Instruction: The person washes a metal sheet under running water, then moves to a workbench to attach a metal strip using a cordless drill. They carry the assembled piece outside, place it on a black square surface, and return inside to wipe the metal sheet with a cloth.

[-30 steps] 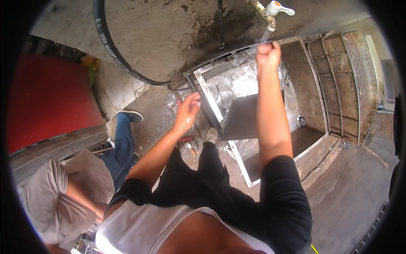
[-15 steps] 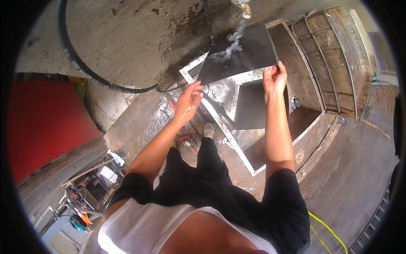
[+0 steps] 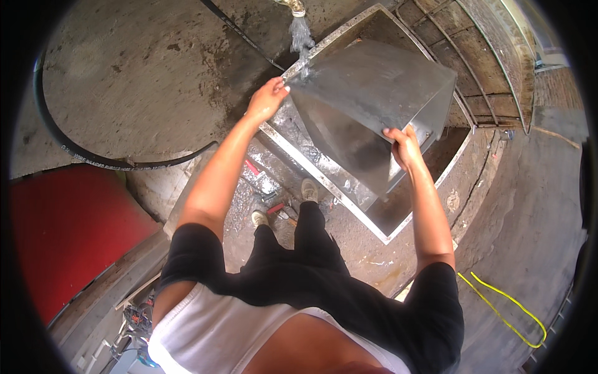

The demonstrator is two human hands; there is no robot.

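A thin dark grey sheet point(image 3: 386, 78) is tilted over a rectangular basin point(image 3: 283, 144) with a whitish rim. My left hand point(image 3: 266, 101) pinches its left corner, near the basin's far-left rim. My right hand point(image 3: 405, 148) grips the sheet's near edge, thumb on top and fingers mostly hidden below. Running water point(image 3: 301, 40) falls from a pipe outlet point(image 3: 293, 6) onto the sheet's far-left part, close to my left hand. Beneath lies another dark surface point(image 3: 342, 140), apparently a second sheet; where the two meet is hard to make out.
A black hose point(image 3: 53, 134) curves across the concrete at left, beside a red panel point(image 3: 81, 227). A wire rack point(image 3: 479, 68) stands beyond the basin. Red-handled tools point(image 3: 274, 209) lie by my shoes. A yellow cord point(image 3: 507, 299) loops at lower right.
The view has shifted. The sheet has turned and now lies farther over the basin, with water hitting nearer its left corner. My right hand has moved nearer to me along with its edge.
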